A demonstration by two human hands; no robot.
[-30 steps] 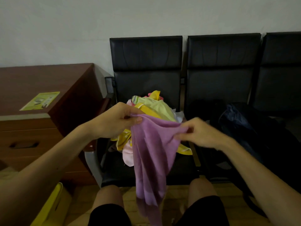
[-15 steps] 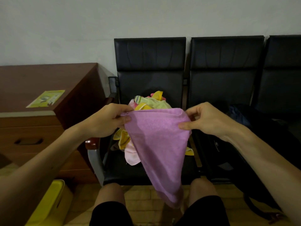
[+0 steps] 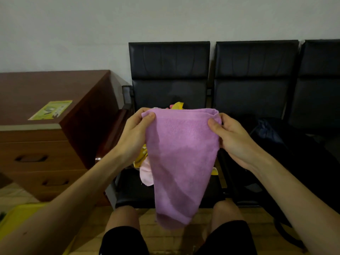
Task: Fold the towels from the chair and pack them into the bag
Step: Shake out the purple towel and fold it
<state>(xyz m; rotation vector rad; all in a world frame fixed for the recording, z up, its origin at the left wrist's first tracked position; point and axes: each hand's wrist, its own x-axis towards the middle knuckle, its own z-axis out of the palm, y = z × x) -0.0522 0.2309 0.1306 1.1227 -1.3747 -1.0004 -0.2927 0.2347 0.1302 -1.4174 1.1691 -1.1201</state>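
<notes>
A purple towel (image 3: 181, 159) hangs in front of me, doubled over along its top edge and tapering down to a point above my knees. My left hand (image 3: 135, 134) pinches its top left corner and my right hand (image 3: 229, 138) pinches its top right corner. Behind the towel, a pile of yellow and pink towels (image 3: 145, 169) lies on the seat of the left black chair (image 3: 169, 70), mostly hidden. A dark bag (image 3: 272, 133) rests on the seat of the middle chair, to the right of my right hand.
A brown wooden drawer cabinet (image 3: 55, 137) with a green leaflet (image 3: 50, 109) on top stands to the left of the chairs. A yellow container (image 3: 16, 216) sits on the floor at lower left. A third black chair (image 3: 322, 80) is at the right edge.
My hands have moved apart and lifted, stretching the purple towel's top edge out flat. The towel now hangs wider and covers most of the pile behind it.
</notes>
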